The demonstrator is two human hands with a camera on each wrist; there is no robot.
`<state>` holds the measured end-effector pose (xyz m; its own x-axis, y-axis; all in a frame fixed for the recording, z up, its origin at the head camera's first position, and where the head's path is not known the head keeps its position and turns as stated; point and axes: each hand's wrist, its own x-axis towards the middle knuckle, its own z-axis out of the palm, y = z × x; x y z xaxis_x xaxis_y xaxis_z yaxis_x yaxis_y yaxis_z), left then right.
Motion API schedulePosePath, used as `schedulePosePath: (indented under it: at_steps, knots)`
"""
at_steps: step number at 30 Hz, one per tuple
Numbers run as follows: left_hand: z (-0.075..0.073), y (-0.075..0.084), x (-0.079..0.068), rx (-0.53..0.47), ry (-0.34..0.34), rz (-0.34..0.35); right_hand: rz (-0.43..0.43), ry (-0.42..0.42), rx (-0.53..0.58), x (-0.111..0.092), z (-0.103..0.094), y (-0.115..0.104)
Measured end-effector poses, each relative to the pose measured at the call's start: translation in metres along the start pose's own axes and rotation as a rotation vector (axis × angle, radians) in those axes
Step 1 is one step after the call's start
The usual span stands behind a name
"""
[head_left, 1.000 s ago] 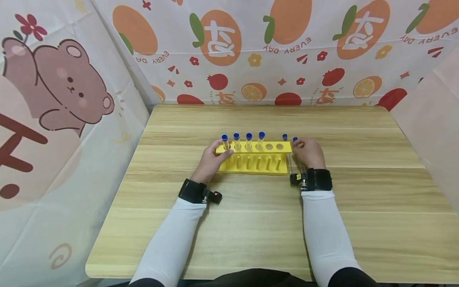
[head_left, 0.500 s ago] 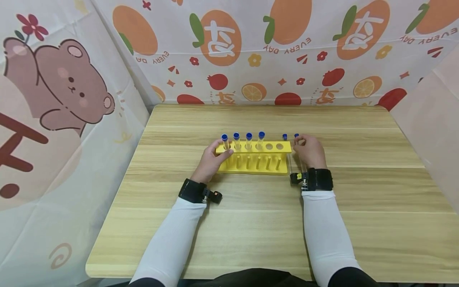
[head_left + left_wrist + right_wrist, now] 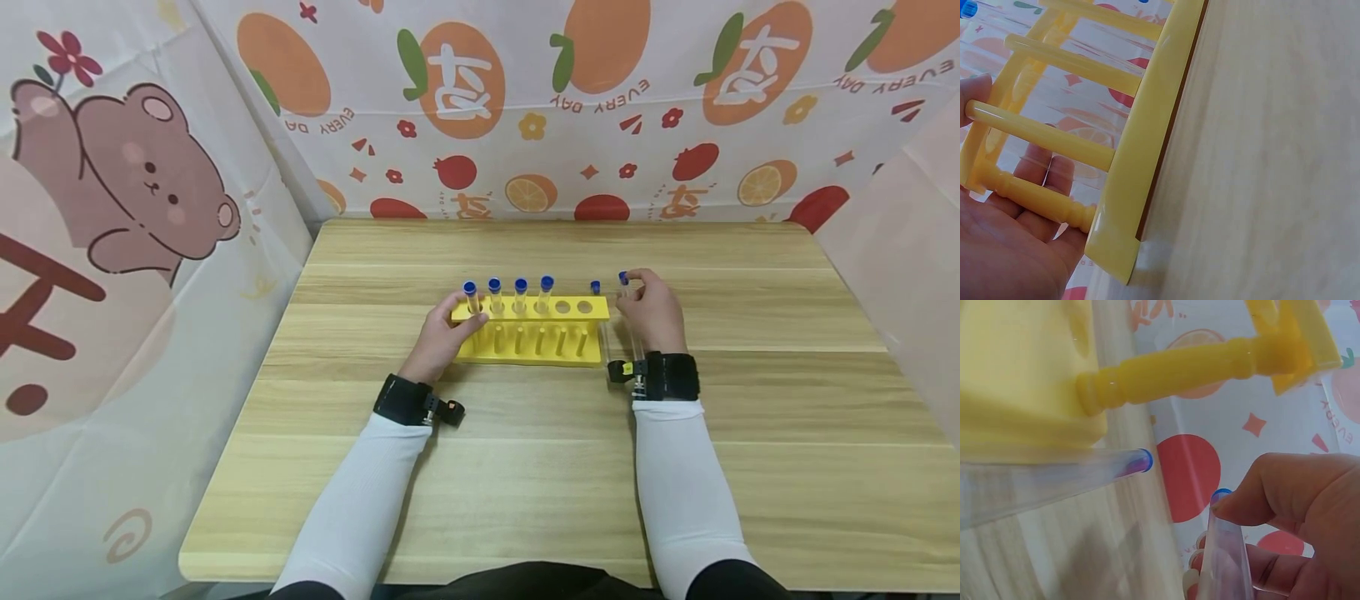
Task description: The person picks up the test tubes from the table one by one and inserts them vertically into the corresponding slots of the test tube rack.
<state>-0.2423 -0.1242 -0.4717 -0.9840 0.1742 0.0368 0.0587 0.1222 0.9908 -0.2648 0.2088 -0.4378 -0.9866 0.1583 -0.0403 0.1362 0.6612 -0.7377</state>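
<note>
A yellow test tube rack (image 3: pixel 528 360) stands mid-table, holding several clear, blue-capped test tubes (image 3: pixel 521 296) on its left side. Two round holes at its right end hold no tube. My left hand (image 3: pixel 437 340) grips the rack's left end, with the thumb over the front. In the left wrist view, that hand's fingers show behind the end post (image 3: pixel 1044 199). My right hand (image 3: pixel 654 315), right of the rack, pinches a test tube (image 3: pixel 1225 565) near its blue cap, thumb against the side. Another capped tube (image 3: pixel 1054 482) lies on the table beside the rack's right end.
The wooden table (image 3: pixel 525 475) extends on all sides of the rack. A printed fruit curtain (image 3: pixel 525 150) hangs behind its far edge, and a bear-print sheet (image 3: pixel 150 200) hangs at the left. Each wrist carries a black camera strap (image 3: pixel 670 377).
My right hand has shifted slightly away from me and to the right, and the capped end of its tube has come up with it. My left hand and the rack have stayed put.
</note>
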Motion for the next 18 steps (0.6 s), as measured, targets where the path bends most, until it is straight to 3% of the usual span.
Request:
schedulePosePath:
  at_steps: [18]
  knots:
    - [-0.0004, -0.0004, 0.0002, -0.013, -0.002, -0.017, -0.055, 0.039, -0.014, -0.0025, -0.0078, -0.0065]
